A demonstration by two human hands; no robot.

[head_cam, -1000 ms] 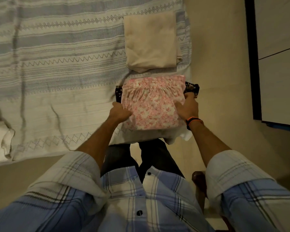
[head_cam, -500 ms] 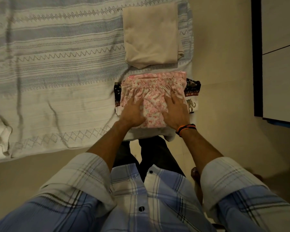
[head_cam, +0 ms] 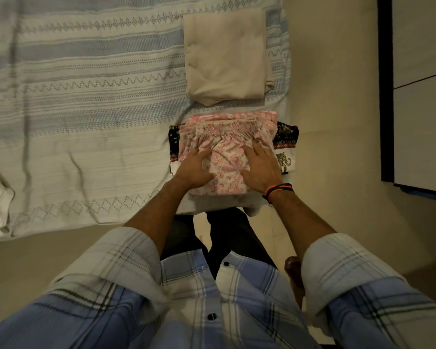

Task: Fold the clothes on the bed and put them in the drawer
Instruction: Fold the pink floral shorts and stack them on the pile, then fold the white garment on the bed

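Nearest, both hands lie flat on the folded pink floral garment (head_cam: 227, 157) at the bed's near edge, the left hand (head_cam: 195, 166) toward 9 o'clock of it and the right hand (head_cam: 261, 165) toward 3 o'clock, fingers straight, gripping nothing, likely to press the fold flat. It sits stacked on a dark elephant-print garment (head_cam: 286, 139), probably so both lift together. A second ago the hands gripped its sides. At 12 o'clock, apart, lies a folded beige garment (head_cam: 225, 54) on the striped bedspread (head_cam: 86, 84).

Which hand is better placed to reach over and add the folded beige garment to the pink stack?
Probably the right hand. It rests flat on the pink floral garment on the side nearer the beige garment, which lies just beyond the stack. The left hand would reach across.
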